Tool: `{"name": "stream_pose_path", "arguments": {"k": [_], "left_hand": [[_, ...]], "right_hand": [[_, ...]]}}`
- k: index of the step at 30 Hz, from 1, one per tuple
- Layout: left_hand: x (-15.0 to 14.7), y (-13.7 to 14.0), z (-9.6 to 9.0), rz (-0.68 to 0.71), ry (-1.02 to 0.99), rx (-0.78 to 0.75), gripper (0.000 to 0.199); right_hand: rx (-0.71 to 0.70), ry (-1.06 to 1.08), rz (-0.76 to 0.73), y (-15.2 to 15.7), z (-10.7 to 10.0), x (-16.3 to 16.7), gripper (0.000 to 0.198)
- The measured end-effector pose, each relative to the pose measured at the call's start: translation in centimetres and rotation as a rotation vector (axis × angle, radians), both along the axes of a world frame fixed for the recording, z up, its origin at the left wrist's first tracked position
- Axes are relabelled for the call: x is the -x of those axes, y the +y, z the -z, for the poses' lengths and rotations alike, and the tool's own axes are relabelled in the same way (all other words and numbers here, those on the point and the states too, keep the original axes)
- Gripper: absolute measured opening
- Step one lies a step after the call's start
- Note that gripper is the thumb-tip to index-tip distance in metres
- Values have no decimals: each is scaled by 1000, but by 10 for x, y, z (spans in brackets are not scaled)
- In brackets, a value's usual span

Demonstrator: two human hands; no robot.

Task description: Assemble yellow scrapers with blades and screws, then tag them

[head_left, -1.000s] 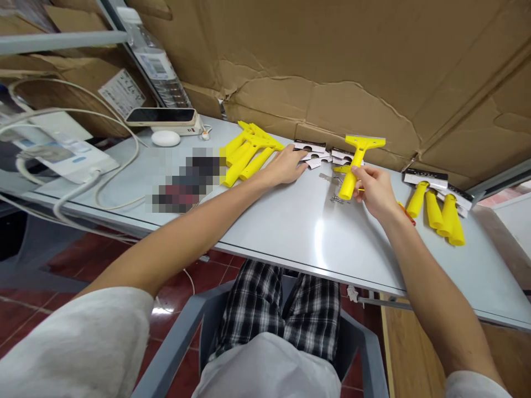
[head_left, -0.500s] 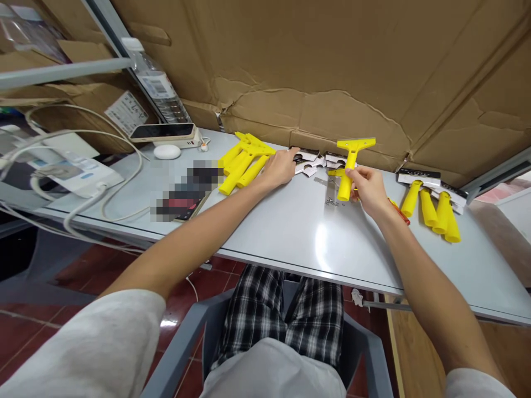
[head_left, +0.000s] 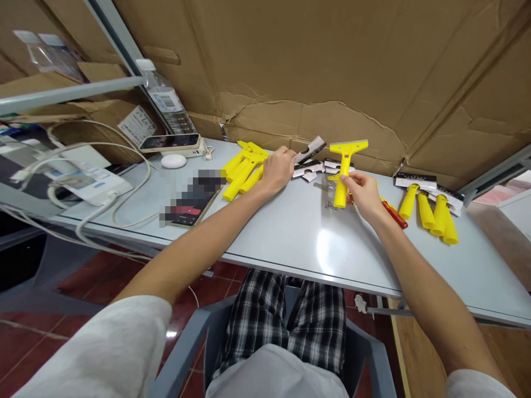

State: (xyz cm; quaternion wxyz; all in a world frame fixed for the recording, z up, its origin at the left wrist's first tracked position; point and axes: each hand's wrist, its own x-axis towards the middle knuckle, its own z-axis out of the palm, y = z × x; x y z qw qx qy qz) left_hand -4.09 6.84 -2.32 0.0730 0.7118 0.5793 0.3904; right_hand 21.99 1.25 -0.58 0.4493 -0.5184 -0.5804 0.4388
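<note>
My right hand point(head_left: 362, 191) is closed around the handle of a yellow scraper point(head_left: 345, 166), held upright with its wide head at the top. Between the fingers of my left hand point(head_left: 280, 168) is a folded black-and-white cardboard sleeve point(head_left: 310, 149), tilted up off the table. Below it lie more such sleeves point(head_left: 307, 168). Several yellow scraper handles point(head_left: 239, 176) are heaped left of my left hand. Small screws point(head_left: 331, 205) and a thin metal blade point(head_left: 320, 186) rest near the held scraper. A red-handled tool point(head_left: 395, 214) lies partly behind my right wrist.
At the right, several yellow scrapers point(head_left: 426, 210) lie with cardboard sleeves over their heads. A partly blurred phone point(head_left: 191, 213), a second phone point(head_left: 170, 142), a white oval case point(head_left: 173, 161) and a power strip point(head_left: 95, 188) with cables occupy the left. Cardboard point(head_left: 290, 66) walls the back.
My left hand has lifted a cardboard sleeve off the pile, raising its right end. The scraper in my right hand stays upright, and the view has shifted slightly.
</note>
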Motion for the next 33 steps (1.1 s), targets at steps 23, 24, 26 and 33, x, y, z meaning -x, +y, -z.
{"name": "stream_pose_path", "arguments": {"k": [23, 24, 26, 33], "left_hand": [[-27, -33, -3, 405, -1032, 397, 78], [-25, -30, -2, 405, -1007, 357, 70], [-22, -25, -1, 398, -941, 306, 54], [-21, -24, -1, 407, -859, 335, 32]], "right_hand": [[131, 205, -49, -6, -4, 5, 66], [138, 197, -56, -6, -4, 5, 65], [150, 184, -63, -6, -5, 5, 62], [194, 178, -33, -5, -8, 2, 60]]}}
